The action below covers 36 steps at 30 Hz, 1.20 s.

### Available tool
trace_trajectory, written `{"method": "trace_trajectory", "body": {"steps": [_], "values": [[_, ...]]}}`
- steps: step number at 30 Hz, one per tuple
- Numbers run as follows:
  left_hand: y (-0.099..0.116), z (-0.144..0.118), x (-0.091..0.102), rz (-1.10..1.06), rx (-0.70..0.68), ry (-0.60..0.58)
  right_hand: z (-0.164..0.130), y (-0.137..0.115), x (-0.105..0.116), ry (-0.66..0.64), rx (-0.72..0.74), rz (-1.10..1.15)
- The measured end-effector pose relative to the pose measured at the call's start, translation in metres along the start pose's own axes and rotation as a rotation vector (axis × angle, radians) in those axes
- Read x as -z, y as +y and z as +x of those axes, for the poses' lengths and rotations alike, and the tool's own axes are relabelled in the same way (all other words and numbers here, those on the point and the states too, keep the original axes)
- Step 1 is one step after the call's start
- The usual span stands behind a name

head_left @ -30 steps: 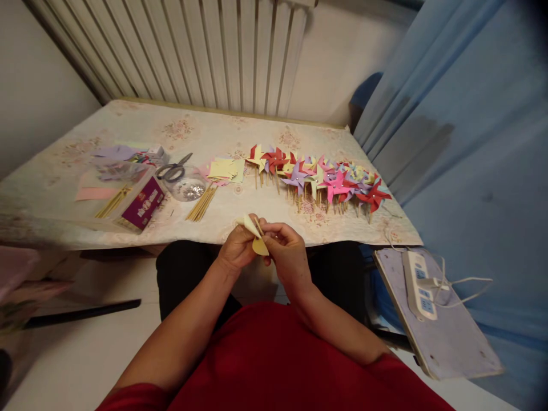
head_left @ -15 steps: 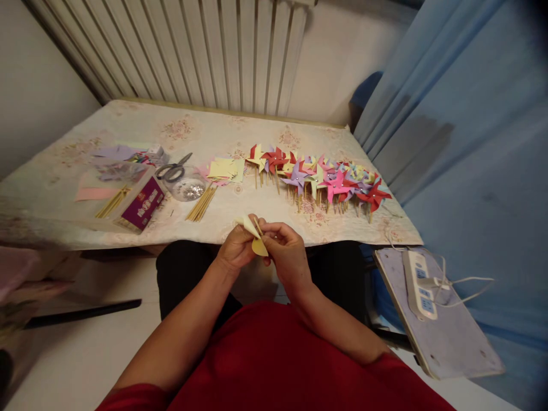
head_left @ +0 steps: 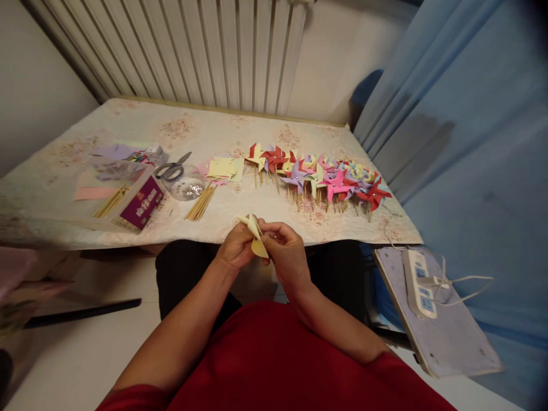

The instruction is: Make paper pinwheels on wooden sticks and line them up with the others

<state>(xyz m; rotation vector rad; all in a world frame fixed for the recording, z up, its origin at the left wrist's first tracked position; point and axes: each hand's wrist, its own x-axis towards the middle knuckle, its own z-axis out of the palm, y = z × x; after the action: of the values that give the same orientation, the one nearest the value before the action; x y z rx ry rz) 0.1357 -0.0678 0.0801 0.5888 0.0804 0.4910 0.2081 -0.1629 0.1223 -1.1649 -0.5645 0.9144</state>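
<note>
Between my two hands, just off the table's front edge, is a pale yellow paper pinwheel (head_left: 258, 246) with curled blades. My left hand (head_left: 235, 246) is closed on its left side, the thumb against the paper. From the right, my right hand (head_left: 286, 249) pinches the paper near its middle with thumb and fingers. Whether a stick or pin is in my fingers is hidden. Finished pinwheels (head_left: 338, 182) in red, pink, purple and yellow stand in a cluster beyond my right hand. Thin wooden sticks (head_left: 200, 203) lie beyond my left hand.
Yellow paper pieces (head_left: 223, 168) lie at mid-table. To their left are scissors (head_left: 171, 169), a clear dish of small shiny pins (head_left: 186, 189), and a plastic box with a purple label (head_left: 142, 204). A power strip (head_left: 419, 284) sits on a low stand at right.
A pale paper blade has curled inward over the pinwheel's middle, covering the stick-like piece seen there before. Both hands have stayed almost in place.
</note>
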Motion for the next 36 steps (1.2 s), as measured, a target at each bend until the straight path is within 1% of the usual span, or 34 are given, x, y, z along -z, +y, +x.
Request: {"method": "trace_trajectory", "body": {"steps": [4, 9, 16, 22, 27, 36], "values": [[-0.0001, -0.0002, -0.0020, 0.019, 0.000, 0.005, -0.0004, -0.0014, -0.0009, 0.005, 0.002, 0.007], [-0.0007, -0.0003, 0.0015, -0.010, -0.011, 0.019, -0.0007, -0.0037, -0.0018, 0.000, -0.005, 0.002], [-0.0013, -0.0004, 0.0035, -0.008, -0.028, -0.019, 0.0002, -0.0013, -0.0014, 0.010, 0.006, -0.023], [-0.0034, 0.0006, 0.0073, -0.050, -0.011, 0.024, 0.0008, -0.0004, -0.0002, 0.006, 0.031, -0.027], [-0.0029, 0.0008, 0.0068, -0.075, 0.006, 0.064, 0.0016, -0.0008, 0.0000, 0.003, 0.041, -0.022], [-0.0031, 0.0008, 0.0044, 0.007, -0.037, 0.019, 0.0018, 0.0023, -0.0001, 0.035, 0.042, -0.053]]}}
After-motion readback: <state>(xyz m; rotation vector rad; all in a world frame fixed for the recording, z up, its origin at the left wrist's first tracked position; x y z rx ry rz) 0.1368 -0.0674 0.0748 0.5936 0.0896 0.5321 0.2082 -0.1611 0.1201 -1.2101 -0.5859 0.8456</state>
